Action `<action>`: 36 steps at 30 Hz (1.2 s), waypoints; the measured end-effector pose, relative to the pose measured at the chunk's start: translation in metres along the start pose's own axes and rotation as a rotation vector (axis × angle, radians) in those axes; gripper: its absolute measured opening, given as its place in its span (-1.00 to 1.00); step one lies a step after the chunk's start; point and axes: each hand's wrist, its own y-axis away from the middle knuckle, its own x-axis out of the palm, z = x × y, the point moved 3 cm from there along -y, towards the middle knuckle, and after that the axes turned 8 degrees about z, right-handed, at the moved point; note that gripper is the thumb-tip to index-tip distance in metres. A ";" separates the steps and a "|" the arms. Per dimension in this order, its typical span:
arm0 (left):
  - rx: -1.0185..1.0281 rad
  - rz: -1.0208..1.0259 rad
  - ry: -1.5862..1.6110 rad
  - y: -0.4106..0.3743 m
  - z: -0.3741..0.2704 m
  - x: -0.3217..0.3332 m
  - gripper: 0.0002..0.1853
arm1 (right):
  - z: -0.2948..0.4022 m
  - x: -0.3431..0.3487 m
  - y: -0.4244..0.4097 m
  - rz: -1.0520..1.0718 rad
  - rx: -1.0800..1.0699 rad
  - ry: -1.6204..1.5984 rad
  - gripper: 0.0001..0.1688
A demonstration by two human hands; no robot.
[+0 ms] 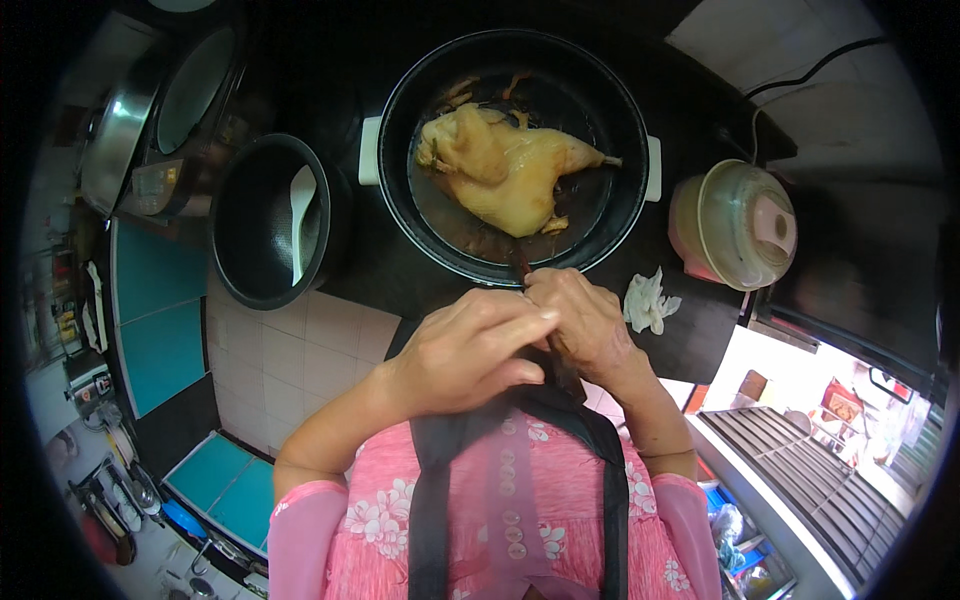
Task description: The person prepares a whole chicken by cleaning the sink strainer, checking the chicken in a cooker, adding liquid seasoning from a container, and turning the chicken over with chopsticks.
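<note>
A chicken (502, 165), pale yellow and apparently cooked, lies in a round black pan (615, 232) with white side handles, in a shallow brown liquid. My right hand (581, 319) is closed around a dark brown stick-like utensil (520, 261), perhaps chopsticks. Its upper end reaches the pan's near rim, while a wider dark brown part shows below the hand. Beside it, my left hand (469, 349) has its fingers stretched across toward the right hand's knuckles, the thumb apart from them. I see nothing held in the left hand.
Left of the pan stands a black inner pot (262, 296) holding a white rice paddle (301, 202). To the right are a pink appliance with a clear lid (731, 217) and a crumpled white tissue (649, 301). The black countertop (442, 292) ends close before me.
</note>
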 end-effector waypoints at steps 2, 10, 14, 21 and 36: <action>-0.068 -0.065 -0.067 0.006 -0.002 -0.001 -0.51 | -0.004 -0.005 0.000 -0.052 -0.011 -0.019 -0.73; -0.578 -0.386 -0.094 0.078 -0.011 0.010 -0.58 | -0.022 -0.016 0.007 -0.010 -0.023 -0.175 -0.82; -0.698 -0.442 -0.039 0.104 -0.013 0.023 -0.60 | -0.029 -0.035 0.014 -0.102 0.006 -0.435 -0.87; -0.669 -0.456 -0.037 0.130 -0.017 0.021 -0.62 | -0.045 -0.060 0.017 -0.466 0.142 -0.070 -0.91; -0.772 -0.643 -0.211 0.387 -0.038 -0.121 -0.59 | 0.060 0.013 -0.036 -0.523 0.072 0.520 -0.74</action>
